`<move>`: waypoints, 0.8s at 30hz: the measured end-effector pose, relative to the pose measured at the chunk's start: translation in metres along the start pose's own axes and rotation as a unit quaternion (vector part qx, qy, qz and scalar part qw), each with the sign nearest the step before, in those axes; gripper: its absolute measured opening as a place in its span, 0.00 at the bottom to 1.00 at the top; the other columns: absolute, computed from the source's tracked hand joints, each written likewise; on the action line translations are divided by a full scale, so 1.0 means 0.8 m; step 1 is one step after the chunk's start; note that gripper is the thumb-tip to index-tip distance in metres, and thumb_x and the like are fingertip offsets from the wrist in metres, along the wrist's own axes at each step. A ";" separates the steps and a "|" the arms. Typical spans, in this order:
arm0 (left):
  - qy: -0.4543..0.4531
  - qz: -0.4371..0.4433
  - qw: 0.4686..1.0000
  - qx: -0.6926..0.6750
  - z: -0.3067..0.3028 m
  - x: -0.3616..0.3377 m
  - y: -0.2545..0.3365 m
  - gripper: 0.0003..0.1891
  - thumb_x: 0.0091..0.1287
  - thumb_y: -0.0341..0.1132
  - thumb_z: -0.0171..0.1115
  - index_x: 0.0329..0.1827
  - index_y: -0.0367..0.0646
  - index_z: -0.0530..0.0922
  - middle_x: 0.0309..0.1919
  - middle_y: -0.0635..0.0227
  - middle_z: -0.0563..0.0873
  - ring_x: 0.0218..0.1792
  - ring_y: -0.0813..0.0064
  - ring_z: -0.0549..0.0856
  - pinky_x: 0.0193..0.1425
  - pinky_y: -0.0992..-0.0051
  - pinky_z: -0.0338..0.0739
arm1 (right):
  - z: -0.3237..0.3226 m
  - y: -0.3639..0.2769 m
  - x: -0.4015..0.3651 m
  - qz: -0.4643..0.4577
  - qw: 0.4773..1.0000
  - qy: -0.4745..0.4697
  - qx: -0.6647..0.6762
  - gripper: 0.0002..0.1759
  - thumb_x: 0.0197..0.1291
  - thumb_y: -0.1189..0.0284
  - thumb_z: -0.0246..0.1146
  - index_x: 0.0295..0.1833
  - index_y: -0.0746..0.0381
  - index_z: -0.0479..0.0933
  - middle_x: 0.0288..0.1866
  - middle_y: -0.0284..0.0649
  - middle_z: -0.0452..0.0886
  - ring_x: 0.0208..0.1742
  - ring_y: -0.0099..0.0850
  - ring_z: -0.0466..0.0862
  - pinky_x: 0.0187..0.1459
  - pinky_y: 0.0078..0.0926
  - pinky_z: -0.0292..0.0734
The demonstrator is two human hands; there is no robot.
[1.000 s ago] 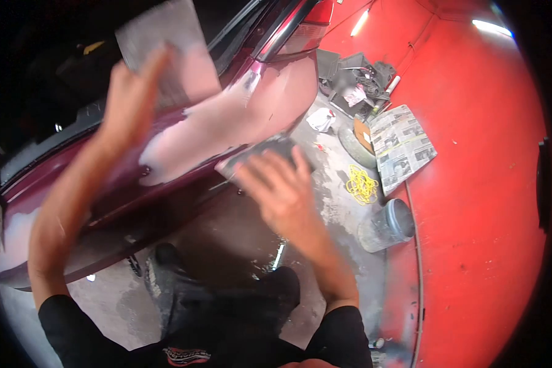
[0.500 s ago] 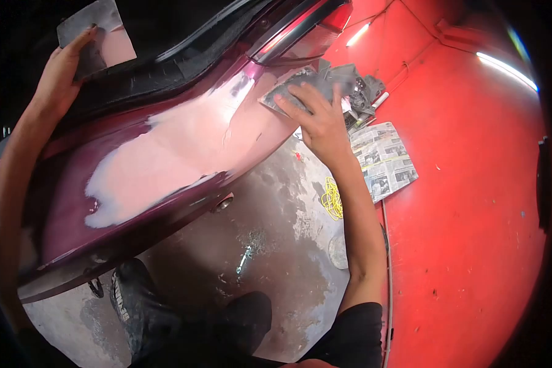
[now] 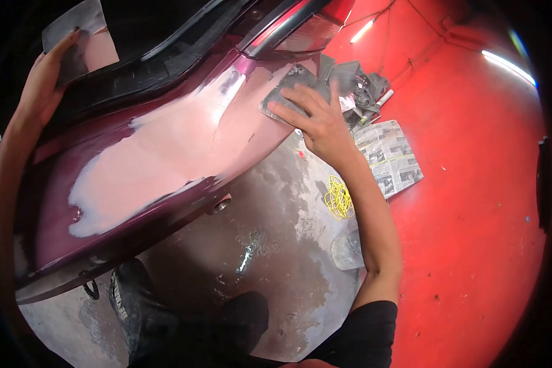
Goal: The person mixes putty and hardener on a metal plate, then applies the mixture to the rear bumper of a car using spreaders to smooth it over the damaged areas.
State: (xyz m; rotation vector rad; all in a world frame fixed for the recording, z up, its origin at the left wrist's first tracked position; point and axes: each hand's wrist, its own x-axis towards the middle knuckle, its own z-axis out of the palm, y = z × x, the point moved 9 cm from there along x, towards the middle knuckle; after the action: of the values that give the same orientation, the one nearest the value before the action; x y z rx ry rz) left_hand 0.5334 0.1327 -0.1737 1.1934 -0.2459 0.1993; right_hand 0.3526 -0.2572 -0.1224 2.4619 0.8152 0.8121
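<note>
A purple car bumper [image 3: 52, 224] carries a broad patch of pink body filler [image 3: 159, 153] with whitish edges. My right hand [image 3: 313, 116] is at the far right end of the patch, fingers laid over a dark grey, flat putty spreader [image 3: 295, 80] against the surface. Its edge toward the filler cannot be made out clearly. At the upper left, my left hand [image 3: 43, 86] holds up a square grey plate [image 3: 64, 34], thumb on its face. Pink filler covers the plate's right-hand part. The left fingers are hidden behind the plate.
A tail light [image 3: 310, 34] sits above the bumper. Beyond my right hand lie dark bundled items [image 3: 365, 89], newspaper sheets [image 3: 389, 153] and a yellow cord [image 3: 337, 197]. A translucent container [image 3: 348, 251] stands by the red wall [image 3: 466, 184]. My shoe [image 3: 126, 294] is below the bumper.
The view has shifted slightly, so the bumper and the left hand with its plate appear farther left. The right hand stays at the filler's right end, the spreader turned a little.
</note>
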 end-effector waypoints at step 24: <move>0.036 -0.001 0.998 0.047 0.013 -0.018 0.012 0.22 0.69 0.46 0.65 0.57 0.38 0.77 0.48 0.65 0.85 0.47 0.74 0.85 0.53 0.72 0.81 | 0.007 0.028 -0.005 0.041 0.999 0.029 0.019 0.34 0.53 0.86 0.55 0.61 0.41 0.80 0.60 0.34 0.79 0.65 0.39 0.76 0.69 0.74 0.52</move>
State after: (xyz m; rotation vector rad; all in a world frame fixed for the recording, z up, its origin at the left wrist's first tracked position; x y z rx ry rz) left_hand 0.5160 0.1260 -0.1657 1.2776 -0.1740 0.2538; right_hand 0.3626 -0.2770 -0.1157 2.5311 0.7602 0.9089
